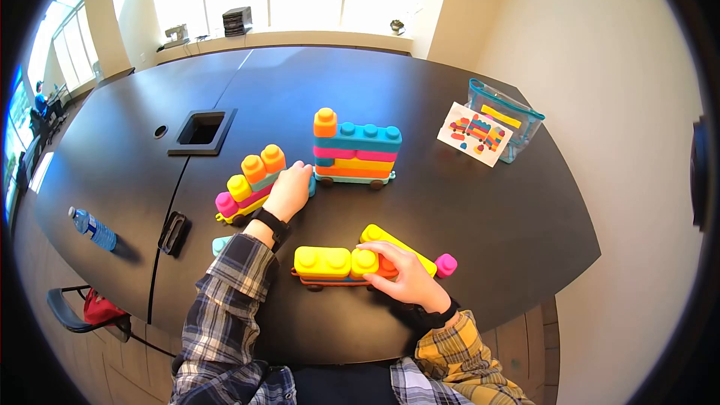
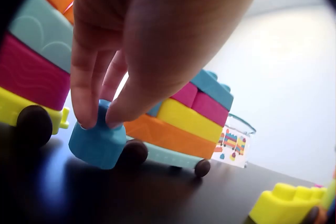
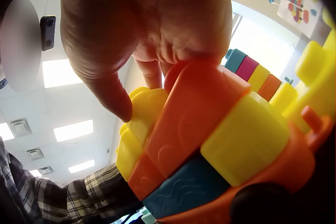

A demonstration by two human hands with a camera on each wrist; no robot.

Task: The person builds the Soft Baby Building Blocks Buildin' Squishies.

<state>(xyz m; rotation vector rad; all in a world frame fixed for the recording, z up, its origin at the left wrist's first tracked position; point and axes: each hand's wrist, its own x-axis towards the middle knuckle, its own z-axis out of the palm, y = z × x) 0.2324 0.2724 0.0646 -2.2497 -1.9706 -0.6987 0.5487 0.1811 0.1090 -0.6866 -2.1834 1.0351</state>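
My left hand (image 1: 289, 193) pinches a small blue block (image 2: 97, 142) by its stud, low over the table between two block cars. One car, with stepped orange, yellow and pink blocks (image 1: 240, 187), stands left of it; the taller car with a blue top row (image 1: 369, 133) stands to its right. My right hand (image 1: 409, 279) grips a yellow block (image 1: 364, 262) on the near car, beside a longer yellow block (image 1: 322, 262). In the right wrist view, an orange block (image 3: 184, 113) and a dark blue block (image 3: 186, 187) show on that car.
A long yellow block (image 1: 397, 247) and a pink block (image 1: 446, 265) lie behind and right of the right hand. A pale teal piece (image 1: 220, 245) is by the left sleeve. Farther out are a bottle (image 1: 93, 229), a black holder (image 1: 175, 233), a picture card (image 1: 475, 134) and a clear pouch (image 1: 523, 132).
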